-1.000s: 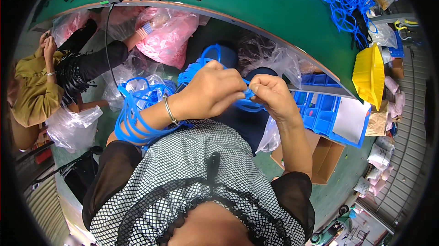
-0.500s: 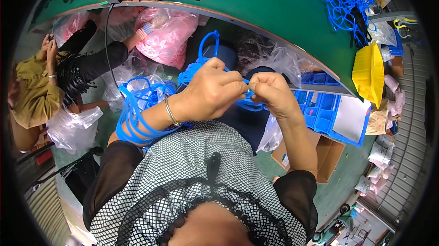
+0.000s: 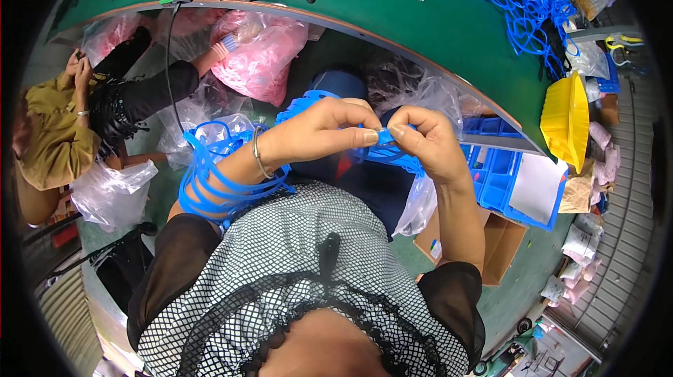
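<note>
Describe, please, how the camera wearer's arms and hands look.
Short, sheer black sleeves leave both forearms bare. The left hand and right hand wear no gloves. A silver-coloured bangle circles the left wrist; blue loops encircle the left forearm.

A blue strap sits pinched between left hand and right hand; thin blue loops circle the left forearm.

left fingers pinched | right fingers pinched | forearms angled inward
</note>
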Demonstrator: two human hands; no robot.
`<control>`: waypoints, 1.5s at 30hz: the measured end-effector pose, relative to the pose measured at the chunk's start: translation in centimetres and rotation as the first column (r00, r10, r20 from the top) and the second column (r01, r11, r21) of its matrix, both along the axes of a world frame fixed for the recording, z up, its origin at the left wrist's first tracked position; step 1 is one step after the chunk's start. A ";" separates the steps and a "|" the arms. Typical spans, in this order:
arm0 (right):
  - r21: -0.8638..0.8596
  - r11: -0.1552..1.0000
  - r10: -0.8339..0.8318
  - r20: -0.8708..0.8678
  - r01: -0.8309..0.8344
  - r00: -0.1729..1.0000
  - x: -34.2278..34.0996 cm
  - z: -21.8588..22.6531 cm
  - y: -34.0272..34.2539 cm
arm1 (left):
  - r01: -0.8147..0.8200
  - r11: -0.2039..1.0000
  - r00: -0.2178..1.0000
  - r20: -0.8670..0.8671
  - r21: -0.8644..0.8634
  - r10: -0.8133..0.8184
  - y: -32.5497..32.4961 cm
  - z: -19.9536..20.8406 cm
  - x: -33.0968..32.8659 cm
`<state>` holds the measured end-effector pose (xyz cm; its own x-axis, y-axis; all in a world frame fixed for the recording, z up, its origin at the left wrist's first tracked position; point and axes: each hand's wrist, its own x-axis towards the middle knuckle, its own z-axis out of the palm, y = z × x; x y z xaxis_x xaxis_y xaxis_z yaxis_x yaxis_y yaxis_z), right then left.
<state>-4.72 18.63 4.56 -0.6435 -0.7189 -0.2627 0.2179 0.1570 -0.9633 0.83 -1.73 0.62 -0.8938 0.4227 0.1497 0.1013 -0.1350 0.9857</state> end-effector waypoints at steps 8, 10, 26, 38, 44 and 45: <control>-0.046 0.998 0.047 -0.009 -0.047 0.999 0.1 -0.4 -0.8 | 0.105 0.942 0.909 0.354 0.317 -0.220 -0.9 0.1 -0.2; 0.089 0.995 0.014 -0.485 0.033 0.874 0.9 0.0 -1.3 | 0.099 0.928 0.890 0.385 0.360 -0.245 -1.2 -0.6 -0.3; 0.016 0.981 -0.095 -0.825 0.192 0.556 0.9 -1.9 -1.9 | 0.004 0.928 0.880 0.439 0.371 -0.180 -1.0 -1.6 -1.5; -0.262 0.934 -0.259 -0.028 0.243 0.965 0.2 1.2 0.8 | -0.544 0.837 0.709 -0.503 0.056 0.494 0.4 2.6 0.6; -0.603 0.741 -0.392 -0.031 0.296 0.919 0.9 5.1 -0.8 | 0.409 0.896 0.869 0.225 0.173 -0.440 4.0 1.4 2.5; -0.609 0.731 -0.435 -0.070 0.307 0.898 1.1 5.4 -1.3 | 0.370 0.840 0.796 0.332 0.397 -0.507 5.2 0.6 2.3</control>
<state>-3.60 17.35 9.98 -0.8813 -0.3837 0.2758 -0.0611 -0.4862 -0.8717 3.11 3.45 1.23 -0.6268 0.7792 -0.0003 -0.4422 -0.3554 0.8235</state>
